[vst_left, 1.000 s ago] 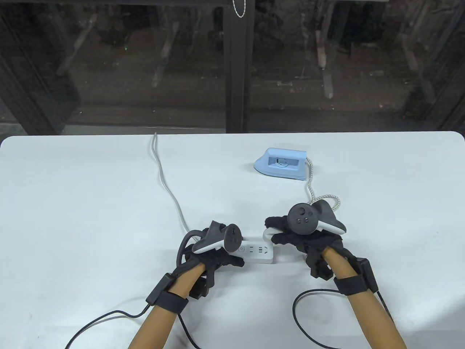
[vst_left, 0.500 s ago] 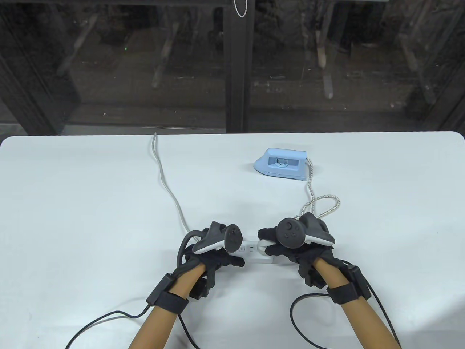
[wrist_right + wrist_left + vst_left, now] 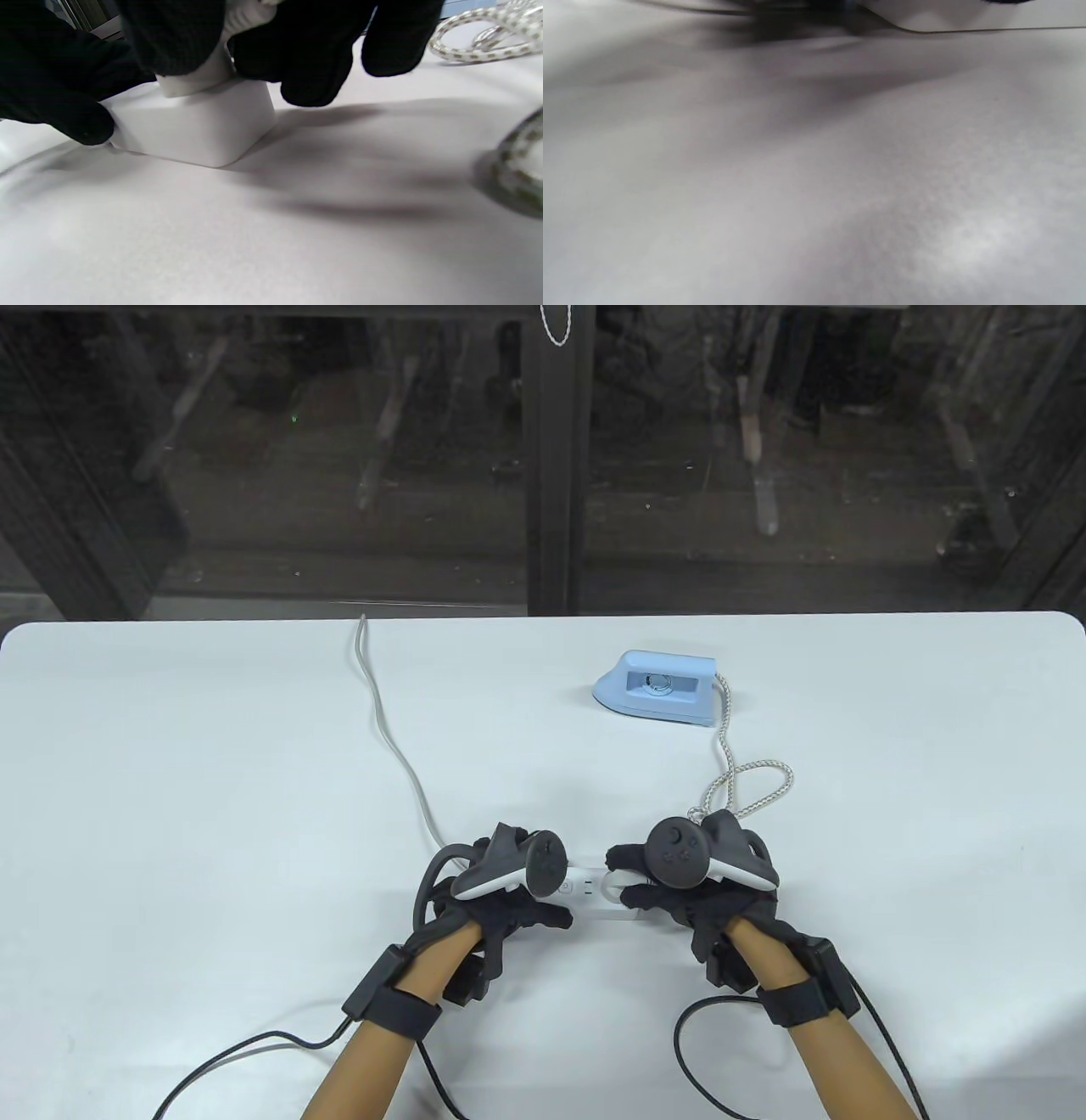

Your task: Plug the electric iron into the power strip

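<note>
A light blue iron (image 3: 653, 697) lies at the back right of the white table (image 3: 212, 780). Its braided cord (image 3: 747, 780) loops down to my right hand (image 3: 679, 891). That hand pinches the white plug (image 3: 612, 885), which sits on top of the white power strip (image 3: 585, 891). In the right wrist view the plug (image 3: 199, 76) stands flush on the strip's end (image 3: 199, 127) between my gloved fingers (image 3: 305, 51). My left hand (image 3: 509, 899) holds the strip's left end down. The left wrist view shows only blurred table.
The strip's grey cable (image 3: 390, 738) runs from the strip's left end to the table's back edge. Black glove cables (image 3: 254, 1052) trail off the front edge. A dark window wall stands behind the table.
My right hand moved left and down with the plug, from beside the strip's right end onto its top. The cord loop followed. My left hand stayed put.
</note>
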Demonstrator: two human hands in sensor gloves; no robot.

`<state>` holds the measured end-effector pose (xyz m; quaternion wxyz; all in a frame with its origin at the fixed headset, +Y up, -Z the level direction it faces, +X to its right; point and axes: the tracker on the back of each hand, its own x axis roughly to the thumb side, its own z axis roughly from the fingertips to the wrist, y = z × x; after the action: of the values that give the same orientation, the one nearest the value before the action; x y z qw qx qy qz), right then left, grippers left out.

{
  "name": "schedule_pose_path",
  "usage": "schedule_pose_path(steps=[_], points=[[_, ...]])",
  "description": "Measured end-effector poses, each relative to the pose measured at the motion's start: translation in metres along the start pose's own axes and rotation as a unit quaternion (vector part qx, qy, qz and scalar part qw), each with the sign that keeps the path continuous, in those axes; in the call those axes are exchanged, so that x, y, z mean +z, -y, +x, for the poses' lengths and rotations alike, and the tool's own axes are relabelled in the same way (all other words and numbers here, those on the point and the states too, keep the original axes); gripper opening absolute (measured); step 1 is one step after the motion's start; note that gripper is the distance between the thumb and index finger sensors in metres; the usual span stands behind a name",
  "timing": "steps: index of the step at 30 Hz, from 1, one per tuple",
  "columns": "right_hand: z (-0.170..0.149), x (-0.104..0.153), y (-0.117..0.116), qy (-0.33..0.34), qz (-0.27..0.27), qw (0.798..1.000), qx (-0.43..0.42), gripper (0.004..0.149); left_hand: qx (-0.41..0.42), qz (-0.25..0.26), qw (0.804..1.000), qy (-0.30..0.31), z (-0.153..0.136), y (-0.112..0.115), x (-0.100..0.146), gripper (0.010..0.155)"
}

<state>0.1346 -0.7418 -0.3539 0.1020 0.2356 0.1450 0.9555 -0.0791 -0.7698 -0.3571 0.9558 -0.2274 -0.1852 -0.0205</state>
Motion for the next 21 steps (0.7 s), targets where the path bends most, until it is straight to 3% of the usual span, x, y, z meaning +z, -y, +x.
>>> schedule_pose_path(steps=[15, 21], points=[[0.002, 0.002, 0.0, 0.005, 0.007, 0.999, 0.031, 0.062, -0.008, -0.005, 1.0, -0.006, 0.002, 0.001, 0.001, 0.082], [-0.002, 0.015, 0.022, 0.014, -0.025, 1.0, 0.004, 0.07, 0.002, -0.008, 1.0, 0.001, -0.002, -0.012, 0.01, 0.084]])
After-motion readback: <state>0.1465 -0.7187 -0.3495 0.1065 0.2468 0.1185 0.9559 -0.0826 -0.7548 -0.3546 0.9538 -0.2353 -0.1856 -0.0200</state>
